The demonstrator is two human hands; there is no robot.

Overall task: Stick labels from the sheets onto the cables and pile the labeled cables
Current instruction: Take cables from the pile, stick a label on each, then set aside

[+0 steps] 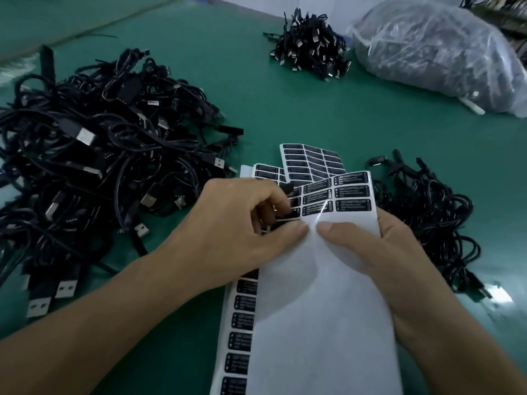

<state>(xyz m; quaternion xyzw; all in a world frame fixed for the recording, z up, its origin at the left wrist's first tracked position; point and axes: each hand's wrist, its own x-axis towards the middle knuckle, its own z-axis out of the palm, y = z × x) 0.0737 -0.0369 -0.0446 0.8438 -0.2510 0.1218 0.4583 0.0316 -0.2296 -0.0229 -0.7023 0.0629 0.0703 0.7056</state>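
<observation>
A white label sheet with a few rows of black labels at its top is held up over the green table. My right hand grips the sheet's right side, thumb on its front. My left hand pinches at a black label on the sheet's left part, thumb pressed on the paper. More label sheets lie flat beneath and behind. A large tangle of black USB cables lies on the left. A smaller heap of cables sits on the right.
A bundle of black cables with USB plugs lies at the far middle. A clear plastic bag of cables rests at the far right. Another label strip runs down under the held sheet. The table's green mat shows between the piles.
</observation>
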